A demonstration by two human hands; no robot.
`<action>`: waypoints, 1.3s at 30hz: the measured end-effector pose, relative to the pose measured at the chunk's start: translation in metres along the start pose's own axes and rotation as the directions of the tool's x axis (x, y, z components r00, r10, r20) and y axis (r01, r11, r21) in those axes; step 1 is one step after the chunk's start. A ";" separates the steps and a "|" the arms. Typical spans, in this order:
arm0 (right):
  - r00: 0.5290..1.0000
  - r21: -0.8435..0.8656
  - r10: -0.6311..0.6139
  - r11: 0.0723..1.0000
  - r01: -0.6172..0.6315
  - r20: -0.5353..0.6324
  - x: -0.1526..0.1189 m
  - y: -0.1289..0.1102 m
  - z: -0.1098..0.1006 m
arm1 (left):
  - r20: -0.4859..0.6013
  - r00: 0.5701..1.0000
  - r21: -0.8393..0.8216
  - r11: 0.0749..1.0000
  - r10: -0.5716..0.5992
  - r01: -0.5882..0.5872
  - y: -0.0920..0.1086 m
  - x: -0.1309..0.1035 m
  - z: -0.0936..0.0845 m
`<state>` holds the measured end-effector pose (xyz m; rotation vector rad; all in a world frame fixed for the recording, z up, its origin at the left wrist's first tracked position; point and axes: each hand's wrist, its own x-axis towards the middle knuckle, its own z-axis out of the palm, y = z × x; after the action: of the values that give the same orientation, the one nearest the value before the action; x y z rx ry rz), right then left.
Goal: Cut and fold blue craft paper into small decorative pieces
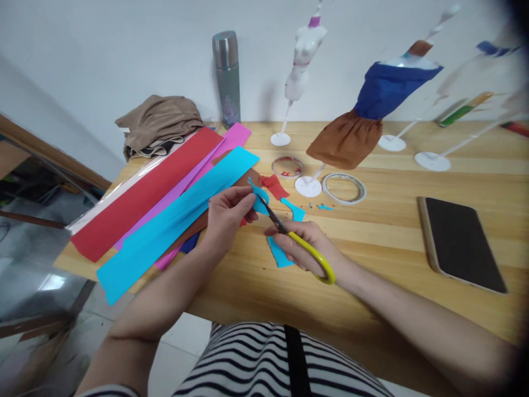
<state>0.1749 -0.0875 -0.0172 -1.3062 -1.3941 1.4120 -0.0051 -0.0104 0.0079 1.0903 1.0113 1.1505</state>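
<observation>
"Blue cut piece (260,204), where is it?"

"Between the hands, above the wooden tabletop (380,237). The left hand (228,210) pinches it, thumb against fingers."

"And the right hand (306,242)?"

"Curled around the yellow-handled scissors (325,267), their blades at the piece. I can't tell how far those blades are parted."

"Any writing?"

"Brown cloth (161,124), beyond the left hand, has a white tag too small to read."

"What else is around?"

"Long blue (177,220) and red strips (144,196) lie left of the left hand. A red scrap (275,186) sits just beyond the fingertips; the right hand partly covers a blue scrap (281,255). Farther out are a white ring (361,194) and a dress form in blue and brown (384,91). A dark-screened device (465,242) lies right of the right hand."
</observation>
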 end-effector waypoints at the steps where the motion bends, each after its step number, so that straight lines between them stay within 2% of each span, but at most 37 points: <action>1: 1.000 0.005 -0.013 1.000 0.013 0.000 0.002 0.004 0.000 | 0.002 1.000 0.008 1.000 -0.002 0.002 0.000 0.000 0.000; 5: 1.000 0.065 -0.026 0.998 0.025 0.012 0.004 0.012 0.000 | 0.024 1.000 0.026 1.000 0.010 -0.011 0.001 0.001 -0.001; 11: 0.999 0.130 0.012 0.991 -0.019 0.050 -0.001 0.007 -0.001 | 0.057 0.997 0.040 0.998 0.044 -0.046 0.001 0.000 0.000; 28: 0.999 0.152 -0.015 0.988 0.008 0.046 0.000 0.008 0.000 | 0.062 0.996 0.043 0.996 0.070 -0.073 0.000 -0.003 0.003; 39: 0.999 0.095 -0.017 0.995 0.014 0.027 0.001 0.009 0.001 | 0.067 0.994 0.062 0.994 0.082 -0.086 0.000 -0.003 0.003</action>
<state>0.1748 -0.0874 -0.0265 -1.2165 -1.3357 1.4732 -0.0031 -0.0141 0.0087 1.2241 0.9664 1.1492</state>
